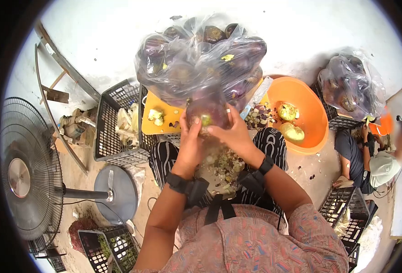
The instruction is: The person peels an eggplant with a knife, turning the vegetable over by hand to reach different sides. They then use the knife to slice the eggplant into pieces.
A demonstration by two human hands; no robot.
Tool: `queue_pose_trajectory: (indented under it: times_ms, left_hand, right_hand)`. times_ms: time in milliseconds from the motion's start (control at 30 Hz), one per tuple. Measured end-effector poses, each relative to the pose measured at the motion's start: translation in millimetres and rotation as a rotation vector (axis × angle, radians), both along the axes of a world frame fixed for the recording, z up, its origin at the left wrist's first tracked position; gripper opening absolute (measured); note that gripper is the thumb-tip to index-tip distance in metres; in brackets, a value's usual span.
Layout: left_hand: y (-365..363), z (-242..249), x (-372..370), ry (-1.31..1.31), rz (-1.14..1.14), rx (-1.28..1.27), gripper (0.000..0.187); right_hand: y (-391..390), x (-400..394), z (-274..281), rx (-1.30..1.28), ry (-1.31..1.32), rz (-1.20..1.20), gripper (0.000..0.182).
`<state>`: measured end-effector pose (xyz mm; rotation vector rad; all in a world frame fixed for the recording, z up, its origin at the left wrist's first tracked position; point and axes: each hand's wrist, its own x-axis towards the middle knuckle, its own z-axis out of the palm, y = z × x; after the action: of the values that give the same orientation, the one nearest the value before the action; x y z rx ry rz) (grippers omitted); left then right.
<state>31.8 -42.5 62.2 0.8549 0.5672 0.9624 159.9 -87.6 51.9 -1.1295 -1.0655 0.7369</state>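
Both my hands grip a large round purple-skinned vegetable (210,110) with a greenish spot, held over my lap. My left hand (191,136) wraps its left side. On its right side, my right hand (233,132) presses with thumb and fingers. Just beyond it, a clear plastic bag (201,59) bulges with several similar purple vegetables. The bag rests over an orange cutting board (153,123), on which pale yellow pieces (156,117) lie at the left. A wide-bladed knife (259,94) lies to the right of the bag, near my right hand.
An orange basin (317,104) at right holds two pale peeled vegetables (293,133) and scraps. Peelings (223,168) litter the floor between my knees. Black crates (119,152) and a large fan (30,175) stand left. Another bag (353,86) and a seated person (383,168) are right.
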Motion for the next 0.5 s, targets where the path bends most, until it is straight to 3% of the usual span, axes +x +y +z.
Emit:
queue_pose_trajectory:
  times_ms: [67, 200, 267, 333, 500]
  left_hand:
    - [1.9, 10.7, 2.0, -0.134, -0.059, 0.123, 0.048]
    - [-11.4, -2.0, -7.8, -0.162, -0.145, 0.092, 0.055]
    - [-38.3, 5.8, -9.4, 0.034, -0.321, 0.226, 0.042]
    - [-65.2, 11.6, -6.8, 0.028, -0.556, 0.218, 0.036]
    - [-100.5, 33.0, 18.6, 0.033, -0.467, 0.225, 0.041]
  right_hand:
    - [-6.1, 5.3, 28.1, -0.241, 0.195, 0.064, 0.079]
    - [0.2, 20.2, 50.9, -0.115, 0.579, 0.102, 0.064]
    - [7.3, 26.8, 60.6, -0.06, 0.569, 0.057, 0.064]
    - [12.7, 28.8, 76.0, 0.044, 0.451, -0.074, 0.067]
    - [36.5, 32.5, 76.2, 0.23, 0.169, -0.332, 0.085]
